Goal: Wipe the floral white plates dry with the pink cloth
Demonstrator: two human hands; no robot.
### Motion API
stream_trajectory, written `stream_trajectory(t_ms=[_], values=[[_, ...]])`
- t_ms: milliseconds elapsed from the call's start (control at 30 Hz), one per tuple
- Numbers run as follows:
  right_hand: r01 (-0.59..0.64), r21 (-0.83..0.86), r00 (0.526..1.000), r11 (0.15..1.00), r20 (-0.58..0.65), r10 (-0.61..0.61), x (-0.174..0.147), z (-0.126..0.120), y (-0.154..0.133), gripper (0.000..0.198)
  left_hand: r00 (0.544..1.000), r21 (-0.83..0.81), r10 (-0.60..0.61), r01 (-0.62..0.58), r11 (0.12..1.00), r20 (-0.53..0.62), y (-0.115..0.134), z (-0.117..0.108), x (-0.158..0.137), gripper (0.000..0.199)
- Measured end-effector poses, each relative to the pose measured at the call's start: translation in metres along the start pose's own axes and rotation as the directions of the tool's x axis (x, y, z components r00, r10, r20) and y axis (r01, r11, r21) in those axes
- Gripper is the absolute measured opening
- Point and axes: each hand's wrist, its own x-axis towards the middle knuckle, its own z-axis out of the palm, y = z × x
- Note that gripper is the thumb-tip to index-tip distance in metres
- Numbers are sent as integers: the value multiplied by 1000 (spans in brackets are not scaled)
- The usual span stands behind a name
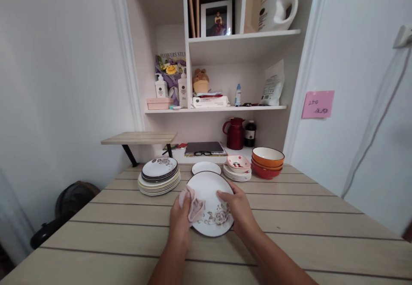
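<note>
A white plate (206, 190) with a dark rim and a grey-brown flower print is held up over the table, tilted toward me. My right hand (240, 205) grips its right edge, thumb on the face and fingers behind. At the left edge, my left hand (180, 214) pinches a pale pink cloth (195, 210) against the plate. The fingers of that hand are partly hidden behind cloth and plate. Just beyond, another white plate (206, 167) lies on the table, partly covered by the held one.
Stacked plates (159, 177) stand at the left of the wooden table (128, 242). To the right are small plates (237, 174) topped with strawberry-patterned bowls (238, 162), and orange and red bowls (268, 163). Behind are a laptop (204, 147), glasses, a red jug (235, 134) and a small raised shelf (138, 137).
</note>
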Motion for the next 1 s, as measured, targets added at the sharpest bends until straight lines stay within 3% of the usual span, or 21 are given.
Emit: stream_trajectory(t_ms=[233,433,667,867,1000], values=[[53,36,995,998,-81,-50,-5,3,2,63,990,-137,-135,138,981,29,5,7,-9,64],[68,72,993,995,-105,-60,-10,5,3,77,980,-247,-172,192,950,99,2,8,-9,64],[107,95,986,990,-135,-94,-11,4,6,77,964,-314,-205,250,916,170,2,10,-11,57],[15,66,998,998,-69,-11,-7,3,1,80,963,-315,-217,259,913,161,5,10,-11,61],[-101,-16,993,995,54,102,-8,0,-15,66,986,-254,-161,168,953,47,14,9,-14,57]])
